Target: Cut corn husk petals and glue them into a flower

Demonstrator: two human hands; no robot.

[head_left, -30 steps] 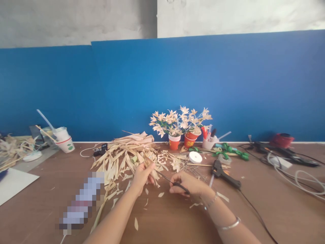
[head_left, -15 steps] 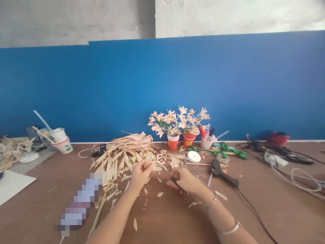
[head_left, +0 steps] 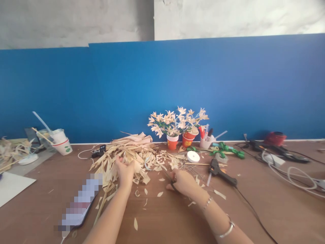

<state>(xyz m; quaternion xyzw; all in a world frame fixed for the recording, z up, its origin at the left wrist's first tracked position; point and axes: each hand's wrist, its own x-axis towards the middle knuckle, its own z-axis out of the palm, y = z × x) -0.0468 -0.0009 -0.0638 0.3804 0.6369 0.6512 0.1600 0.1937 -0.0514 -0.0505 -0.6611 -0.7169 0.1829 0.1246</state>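
Left hand (head_left: 124, 169) in dried husk pile (head_left: 129, 144), pile reaching table (head_left: 157, 217)'s back edge; thumb and fingers curled, cannot tell if pinching husk. Right hand (head_left: 182, 181) clamped on dark scissors (head_left: 167, 175), well in from back edge. Scraps (head_left: 159, 194) between forearms, glue gun (head_left: 223, 174) right of right hand, flower cups (head_left: 172, 143) along back edge.

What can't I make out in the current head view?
In the head view:
- What the left hand grips: fingers blur into dried leaves.
- Scissors: blades blurred, handles partly covered by the right hand.
- Pixelated slab at lower left: surface masked.
- Glue gun cord: far end cut off by the lower edge.
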